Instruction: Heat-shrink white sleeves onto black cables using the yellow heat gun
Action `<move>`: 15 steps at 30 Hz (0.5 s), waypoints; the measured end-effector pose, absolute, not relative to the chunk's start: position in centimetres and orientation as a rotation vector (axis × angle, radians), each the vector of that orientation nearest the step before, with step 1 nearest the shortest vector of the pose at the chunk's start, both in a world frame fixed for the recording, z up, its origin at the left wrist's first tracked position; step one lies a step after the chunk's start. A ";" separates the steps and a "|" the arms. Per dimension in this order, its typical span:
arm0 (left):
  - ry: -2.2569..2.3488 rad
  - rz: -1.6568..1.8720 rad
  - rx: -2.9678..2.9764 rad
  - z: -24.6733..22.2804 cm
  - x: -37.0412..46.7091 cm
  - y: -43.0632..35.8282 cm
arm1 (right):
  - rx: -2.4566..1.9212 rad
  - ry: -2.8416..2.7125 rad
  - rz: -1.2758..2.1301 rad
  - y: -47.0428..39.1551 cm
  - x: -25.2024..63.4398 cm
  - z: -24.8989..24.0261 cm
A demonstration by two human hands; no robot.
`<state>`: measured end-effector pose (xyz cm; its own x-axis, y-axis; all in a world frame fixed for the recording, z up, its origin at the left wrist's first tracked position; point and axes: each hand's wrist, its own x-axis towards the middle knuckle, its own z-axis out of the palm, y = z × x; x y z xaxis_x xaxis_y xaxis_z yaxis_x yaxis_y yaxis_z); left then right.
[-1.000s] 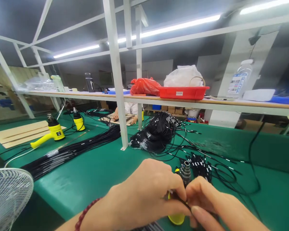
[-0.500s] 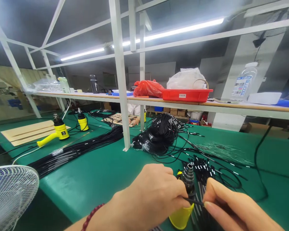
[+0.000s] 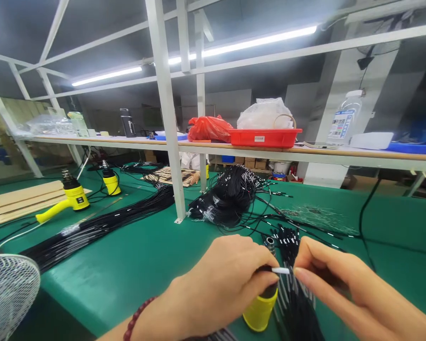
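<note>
My left hand [image 3: 230,279], with a beaded bracelet at the wrist, pinches a thin cable between thumb and forefinger. A short white sleeve [image 3: 281,271] on the cable sticks out of that pinch toward the right. My right hand [image 3: 335,279] is closed at the fingertips just beside the sleeve's end; what lies between them is hidden. Behind my left hand a yellow heat gun [image 3: 259,312] stands nozzle up, partly covered. A bundle of black cables [image 3: 298,308], many with white-marked ends, runs under and between my hands on the green table [image 3: 135,270].
A coiled heap of black cables [image 3: 227,199] lies beyond the white post [image 3: 170,142]. Another long cable bundle [image 3: 102,222] and a second heat gun [image 3: 74,196] are to the left. A fan [image 3: 10,293] stands front left. The shelf holds a red tray [image 3: 262,138].
A dark stretch of cable showed between my fingertips; now the white sleeve shows there. My hands have risen slightly, and the view has turned a little to the right.
</note>
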<state>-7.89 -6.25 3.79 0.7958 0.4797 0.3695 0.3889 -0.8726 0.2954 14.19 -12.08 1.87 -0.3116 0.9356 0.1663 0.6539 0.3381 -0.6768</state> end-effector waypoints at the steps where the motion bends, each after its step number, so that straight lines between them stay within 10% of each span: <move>1: 0.705 0.645 2.771 3.8 -7.8 -6.1 | -1.392 -2.053 0.676 -11.9 14.2 2.0; 15: 0.853 0.691 2.222 1.6 -7.0 -2.2 | -1.492 -1.859 0.658 -8.8 14.6 1.3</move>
<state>-7.04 -2.18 1.65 0.6495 0.7231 0.2350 0.3801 -0.5765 0.7233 14.55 -8.76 1.34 -0.1352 0.9744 0.1797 0.6447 0.2243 -0.7308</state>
